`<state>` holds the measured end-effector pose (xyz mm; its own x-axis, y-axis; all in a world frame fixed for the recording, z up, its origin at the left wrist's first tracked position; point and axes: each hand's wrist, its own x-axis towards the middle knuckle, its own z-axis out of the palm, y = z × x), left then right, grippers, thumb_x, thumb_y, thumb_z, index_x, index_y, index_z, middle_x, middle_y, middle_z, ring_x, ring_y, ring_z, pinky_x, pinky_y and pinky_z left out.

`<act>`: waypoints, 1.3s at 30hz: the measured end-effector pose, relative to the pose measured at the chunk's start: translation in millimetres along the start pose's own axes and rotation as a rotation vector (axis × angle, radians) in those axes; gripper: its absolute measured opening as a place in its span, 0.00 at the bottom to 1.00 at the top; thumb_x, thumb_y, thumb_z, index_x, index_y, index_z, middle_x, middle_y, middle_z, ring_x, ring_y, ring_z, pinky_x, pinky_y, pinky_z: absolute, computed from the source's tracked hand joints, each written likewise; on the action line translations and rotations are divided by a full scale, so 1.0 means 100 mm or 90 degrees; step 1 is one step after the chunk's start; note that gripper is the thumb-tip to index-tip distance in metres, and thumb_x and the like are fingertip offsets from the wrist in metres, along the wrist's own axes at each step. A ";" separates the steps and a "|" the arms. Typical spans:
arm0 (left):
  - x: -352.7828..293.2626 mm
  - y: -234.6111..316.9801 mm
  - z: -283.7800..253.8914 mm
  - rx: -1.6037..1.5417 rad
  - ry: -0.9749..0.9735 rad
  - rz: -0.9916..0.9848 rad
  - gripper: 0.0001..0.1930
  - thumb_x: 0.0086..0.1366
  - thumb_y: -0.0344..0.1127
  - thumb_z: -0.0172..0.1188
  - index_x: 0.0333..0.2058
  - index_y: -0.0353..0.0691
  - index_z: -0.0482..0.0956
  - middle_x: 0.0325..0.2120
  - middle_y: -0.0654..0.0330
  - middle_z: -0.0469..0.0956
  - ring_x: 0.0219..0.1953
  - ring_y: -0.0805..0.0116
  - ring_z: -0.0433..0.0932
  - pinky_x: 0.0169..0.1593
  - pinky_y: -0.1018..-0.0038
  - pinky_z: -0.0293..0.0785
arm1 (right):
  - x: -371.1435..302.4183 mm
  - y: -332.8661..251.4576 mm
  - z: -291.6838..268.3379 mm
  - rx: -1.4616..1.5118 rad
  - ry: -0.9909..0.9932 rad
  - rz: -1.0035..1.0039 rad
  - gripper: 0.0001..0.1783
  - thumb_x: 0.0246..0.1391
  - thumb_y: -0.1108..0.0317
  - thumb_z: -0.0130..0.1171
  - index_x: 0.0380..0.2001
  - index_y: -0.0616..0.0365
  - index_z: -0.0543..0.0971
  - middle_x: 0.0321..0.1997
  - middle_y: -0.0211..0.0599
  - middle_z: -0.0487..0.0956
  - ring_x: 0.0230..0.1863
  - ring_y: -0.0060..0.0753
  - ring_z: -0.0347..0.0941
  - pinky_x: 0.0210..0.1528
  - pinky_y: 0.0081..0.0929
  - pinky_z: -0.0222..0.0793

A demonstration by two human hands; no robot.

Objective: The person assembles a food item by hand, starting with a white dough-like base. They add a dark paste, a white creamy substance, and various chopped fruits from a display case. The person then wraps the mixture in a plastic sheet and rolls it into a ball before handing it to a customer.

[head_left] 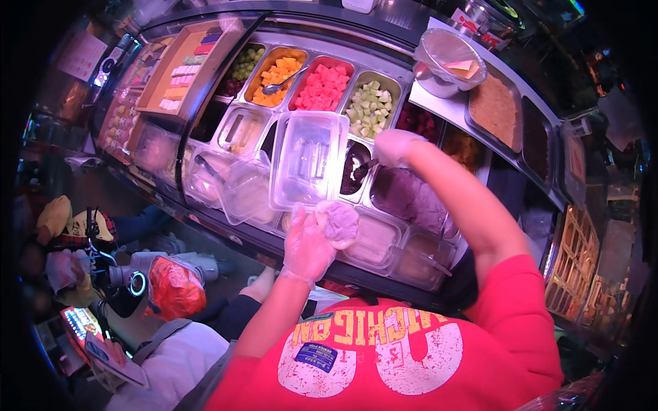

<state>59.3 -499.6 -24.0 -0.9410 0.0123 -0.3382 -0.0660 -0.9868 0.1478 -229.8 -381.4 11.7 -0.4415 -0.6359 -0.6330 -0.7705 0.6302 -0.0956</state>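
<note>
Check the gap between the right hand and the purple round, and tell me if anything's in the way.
Nothing visible blocks the right hand from the purple round in the left hand. Between them in this view lies the dark filling, apparently lower down, with a dark utensil reaching into it.

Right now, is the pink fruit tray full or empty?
Full, or nearly: pink cubes fill the tray and hide its bottom.
</note>
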 end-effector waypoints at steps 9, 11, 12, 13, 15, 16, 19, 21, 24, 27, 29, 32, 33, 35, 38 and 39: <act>0.73 -0.39 0.32 0.177 -0.060 0.151 0.24 0.78 0.54 0.50 0.57 0.39 0.74 0.48 0.59 0.79 0.51 0.66 0.79 0.56 0.64 0.77 | -1.85 0.23 0.15 0.912 0.155 0.038 0.17 0.63 0.64 0.64 0.50 0.63 0.85 0.22 0.18 0.75 0.19 0.09 0.62 0.21 0.14 0.53; 0.88 -0.41 0.52 0.192 -0.115 0.167 0.14 0.74 0.39 0.62 0.53 0.40 0.76 0.45 0.61 0.79 0.46 0.72 0.78 0.50 0.73 0.77 | -2.04 0.07 0.37 0.968 0.192 0.051 0.17 0.65 0.63 0.64 0.50 0.64 0.84 0.22 0.18 0.74 0.19 0.10 0.63 0.20 0.14 0.54; 0.89 -0.47 0.58 0.247 -0.067 0.209 0.14 0.72 0.35 0.63 0.53 0.40 0.76 0.44 0.61 0.79 0.44 0.72 0.78 0.48 0.74 0.77 | -2.10 -0.08 0.43 1.008 0.212 0.106 0.16 0.66 0.63 0.63 0.49 0.65 0.83 0.22 0.19 0.74 0.19 0.10 0.63 0.21 0.15 0.55; 0.91 -0.55 0.64 0.301 -0.018 0.253 0.14 0.69 0.30 0.65 0.52 0.40 0.76 0.44 0.61 0.79 0.42 0.73 0.78 0.47 0.75 0.77 | -2.12 -0.15 0.51 1.007 0.208 0.096 0.16 0.66 0.63 0.62 0.48 0.65 0.83 0.22 0.19 0.74 0.19 0.11 0.63 0.22 0.15 0.55; 0.93 -0.65 0.70 0.355 0.035 0.313 0.20 0.63 0.23 0.67 0.53 0.39 0.76 0.43 0.60 0.80 0.39 0.69 0.81 0.40 0.75 0.79 | -2.14 -0.27 0.64 1.029 0.223 0.063 0.16 0.68 0.62 0.61 0.46 0.66 0.83 0.22 0.20 0.74 0.20 0.11 0.64 0.23 0.15 0.57; 0.95 -0.67 0.73 0.364 0.043 0.315 0.19 0.62 0.22 0.68 0.51 0.39 0.77 0.42 0.60 0.80 0.38 0.71 0.80 0.40 0.76 0.79 | -2.15 -0.33 0.70 1.054 0.243 0.040 0.15 0.69 0.62 0.60 0.46 0.65 0.83 0.22 0.20 0.74 0.21 0.11 0.65 0.24 0.15 0.57; 0.99 -0.70 0.79 0.382 0.076 0.326 0.17 0.60 0.20 0.70 0.47 0.39 0.79 0.40 0.62 0.80 0.37 0.75 0.79 0.40 0.80 0.77 | -2.11 -0.49 0.86 1.094 0.327 0.043 0.14 0.69 0.65 0.59 0.45 0.67 0.83 0.23 0.19 0.73 0.23 0.11 0.65 0.25 0.16 0.58; 0.96 -0.67 0.83 0.386 0.115 0.346 0.16 0.59 0.20 0.71 0.45 0.38 0.80 0.38 0.63 0.81 0.35 0.76 0.79 0.38 0.80 0.77 | -2.11 -0.63 0.87 1.104 0.357 0.052 0.13 0.69 0.68 0.59 0.45 0.68 0.82 0.23 0.19 0.73 0.23 0.11 0.65 0.25 0.16 0.59; 0.99 -0.63 0.78 0.394 0.130 0.421 0.16 0.59 0.20 0.71 0.45 0.38 0.81 0.37 0.63 0.81 0.33 0.76 0.79 0.36 0.81 0.77 | -2.13 -0.75 0.85 1.114 0.368 0.090 0.13 0.68 0.68 0.59 0.47 0.70 0.82 0.23 0.19 0.74 0.23 0.11 0.65 0.25 0.16 0.59; 1.00 -0.37 0.71 0.320 0.251 0.438 0.14 0.61 0.21 0.70 0.44 0.38 0.78 0.35 0.63 0.81 0.32 0.73 0.80 0.35 0.77 0.81 | -2.25 -0.76 0.94 1.015 0.415 0.091 0.13 0.67 0.69 0.61 0.46 0.69 0.83 0.25 0.17 0.74 0.24 0.12 0.68 0.28 0.18 0.64; 0.93 -0.14 0.65 0.242 0.307 0.462 0.13 0.62 0.22 0.70 0.43 0.40 0.76 0.34 0.60 0.80 0.29 0.70 0.80 0.31 0.75 0.82 | -2.38 -0.78 0.85 0.914 0.456 0.121 0.11 0.66 0.69 0.61 0.43 0.68 0.85 0.25 0.26 0.78 0.26 0.17 0.71 0.32 0.21 0.68; 0.64 0.13 0.52 0.335 0.264 0.368 0.08 0.67 0.22 0.65 0.42 0.39 0.76 0.32 0.57 0.80 0.29 0.68 0.80 0.30 0.71 0.81 | -2.03 -0.46 0.77 0.631 0.581 0.063 0.12 0.65 0.69 0.57 0.40 0.68 0.85 0.25 0.46 0.81 0.25 0.31 0.78 0.33 0.31 0.73; 0.54 0.19 0.54 0.313 0.223 0.330 0.07 0.68 0.24 0.63 0.42 0.38 0.76 0.32 0.57 0.79 0.29 0.67 0.80 0.30 0.71 0.80 | -1.81 -0.39 0.75 0.515 0.590 0.075 0.12 0.63 0.69 0.56 0.38 0.67 0.85 0.27 0.54 0.81 0.28 0.40 0.80 0.34 0.38 0.75; 0.35 0.26 0.57 0.265 0.144 0.249 0.04 0.71 0.26 0.61 0.42 0.37 0.76 0.32 0.57 0.79 0.29 0.66 0.80 0.30 0.70 0.78 | -1.28 -0.22 0.76 0.313 0.516 0.068 0.12 0.59 0.70 0.55 0.35 0.65 0.85 0.31 0.61 0.81 0.33 0.53 0.83 0.37 0.48 0.77; 0.25 0.27 0.54 0.255 0.202 0.238 0.05 0.73 0.30 0.60 0.42 0.35 0.76 0.32 0.56 0.80 0.29 0.64 0.80 0.28 0.70 0.75 | -0.38 -0.15 0.99 0.118 0.304 0.088 0.11 0.54 0.72 0.57 0.32 0.62 0.87 0.35 0.56 0.85 0.38 0.55 0.85 0.41 0.49 0.81; 0.18 0.32 0.39 0.285 0.186 0.230 0.10 0.75 0.36 0.58 0.48 0.36 0.77 0.37 0.55 0.81 0.36 0.62 0.82 0.37 0.64 0.83 | -0.18 -0.21 1.01 0.105 0.291 0.080 0.11 0.54 0.72 0.57 0.33 0.62 0.87 0.36 0.55 0.85 0.39 0.56 0.85 0.42 0.48 0.81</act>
<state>27.5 -525.1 10.7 -0.8053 -0.4141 -0.4243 0.0465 -0.7575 0.6512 -158.7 -338.2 -52.7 -0.7111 -0.6574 -0.2492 -0.6317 0.7531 -0.1841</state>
